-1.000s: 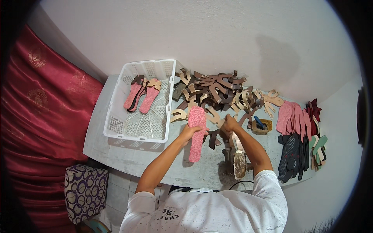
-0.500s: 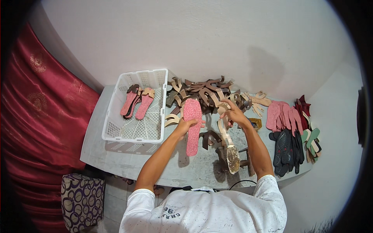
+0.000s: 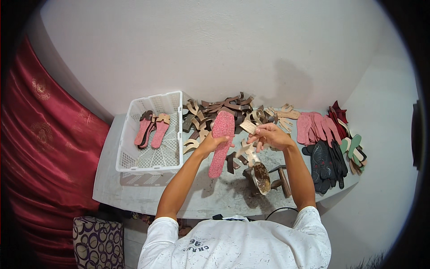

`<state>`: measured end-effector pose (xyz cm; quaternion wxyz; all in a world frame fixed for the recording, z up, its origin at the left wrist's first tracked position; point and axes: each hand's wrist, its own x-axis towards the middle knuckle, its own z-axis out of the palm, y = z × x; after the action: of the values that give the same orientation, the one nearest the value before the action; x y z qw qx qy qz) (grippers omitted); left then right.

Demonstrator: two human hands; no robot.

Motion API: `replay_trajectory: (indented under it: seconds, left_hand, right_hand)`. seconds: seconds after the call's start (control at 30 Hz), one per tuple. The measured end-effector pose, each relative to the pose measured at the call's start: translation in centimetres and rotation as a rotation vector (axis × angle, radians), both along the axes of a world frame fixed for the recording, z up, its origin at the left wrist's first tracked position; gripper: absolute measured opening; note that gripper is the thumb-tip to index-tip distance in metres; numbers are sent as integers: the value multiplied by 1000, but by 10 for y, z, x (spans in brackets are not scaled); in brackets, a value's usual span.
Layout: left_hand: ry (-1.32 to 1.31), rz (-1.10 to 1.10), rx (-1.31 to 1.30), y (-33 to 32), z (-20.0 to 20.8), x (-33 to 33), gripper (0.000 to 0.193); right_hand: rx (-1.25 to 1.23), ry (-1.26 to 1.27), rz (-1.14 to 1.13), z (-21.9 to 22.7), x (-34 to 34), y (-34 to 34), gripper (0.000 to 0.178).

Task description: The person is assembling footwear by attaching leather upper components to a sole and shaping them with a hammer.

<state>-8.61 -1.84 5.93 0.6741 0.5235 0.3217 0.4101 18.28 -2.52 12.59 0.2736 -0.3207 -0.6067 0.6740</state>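
Observation:
My left hand (image 3: 212,144) grips a speckled pink insole (image 3: 222,139) by its edge, thumb on its face, holding it upright above the table. Level with it on the right, my right hand (image 3: 271,136) pinches a small flat cream piece with a ridged face (image 3: 249,127); its exact kind is unclear. Below that hand stands a worn brown-and-cream shoe last (image 3: 261,177), its toe end towards me. A hammer-like tool with a wooden handle (image 3: 284,181) is beside the last. Beyond both hands lies a heap of brown and beige sandal straps (image 3: 230,104).
A white plastic crate (image 3: 175,168) on the left holds several pink-soled sandals (image 3: 159,134). Pink insoles (image 3: 309,127), black soles (image 3: 321,166) and green-and-cream soles (image 3: 354,145) are piled on the right. A red curtain (image 3: 49,148) hangs at left; a patterned stool (image 3: 98,242) stands below.
My right hand has come away from the beige strap area over the last and now shows the cream piece in its fingers. The pink insole has tilted slightly, still in my left hand.

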Motion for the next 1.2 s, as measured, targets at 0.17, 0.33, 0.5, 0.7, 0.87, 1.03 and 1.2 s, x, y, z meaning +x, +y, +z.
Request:
replay_trajectory:
  seconds: [0.17,0.33,0.5,0.7,0.87,1.03,1.2]
  left_hand:
    - [165,-213,220,0,-9,8,53]
    - [45,-323,304,-26,25,35,58]
    - [203,-125,169,-27,-4,32,48]
    - [-61,-171,-82,-33,-23,29,44]
    - [-126,-191,-157,-41,-8,26,42]
    - [-138,-184,-101,-44,-3,34,44]
    - [-157,-194,-231,-40,-13,37,45]
  right_hand:
    - [-56,112,38,23,-26,-14,34]
    - [-295,299,-137,26,-55,-19,26]
    - [-269,320,-61,29,-68,-30,57]
    - [56,75,-280,33,-45,-36,53]
    - [796,-506,-512,-7,-27,-42,24]
    - [326,-195,-319,-24,-13,-49,19]
    - [321,-276,-448,-20,11,-48,15]
